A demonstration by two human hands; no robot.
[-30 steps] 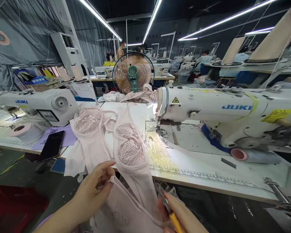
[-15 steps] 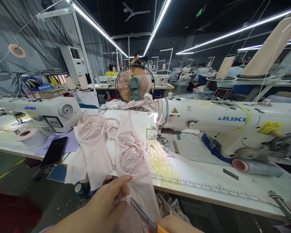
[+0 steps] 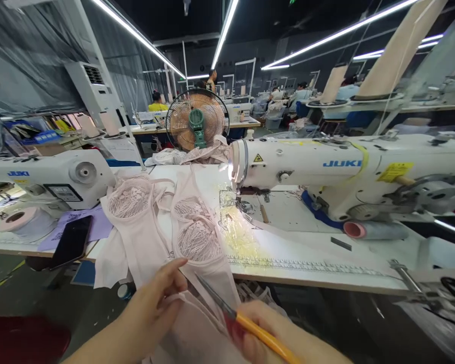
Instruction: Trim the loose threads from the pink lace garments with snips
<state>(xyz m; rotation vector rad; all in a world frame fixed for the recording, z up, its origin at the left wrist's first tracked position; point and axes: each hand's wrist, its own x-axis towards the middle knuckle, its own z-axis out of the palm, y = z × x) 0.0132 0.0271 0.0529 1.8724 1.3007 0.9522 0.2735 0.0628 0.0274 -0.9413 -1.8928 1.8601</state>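
Note:
My left hand [image 3: 155, 301] is closed, thumb and fingers pinching the edge of the pale pink bra [image 3: 199, 242]. The bra's lace cups lie on the table, and its wing hangs over the front edge towards me. In my right hand [image 3: 265, 323] is a pair of orange-handled scissors [image 3: 216, 298], the pointed metal blades aimed up and left over the fabric. My palm hides part of the scissors. Left of that bra lies another pale pink lace bra [image 3: 131, 202], its band draped over the table edge.
A white sewing machine [image 3: 299, 162] stands lit at the right, with a second machine [image 3: 72, 174] at the left. A phone [image 3: 72, 240] lies on purple paper by a tape roll [image 3: 26, 222]. Behind are a fan [image 3: 197, 119] and piled lace fabric. A pink-cored roll [image 3: 375, 230] lies right.
The view has shifted, so the table sits further left and slightly higher. My right hand has moved up, bringing more of the scissors into view; their blades are now apart from my left fingers.

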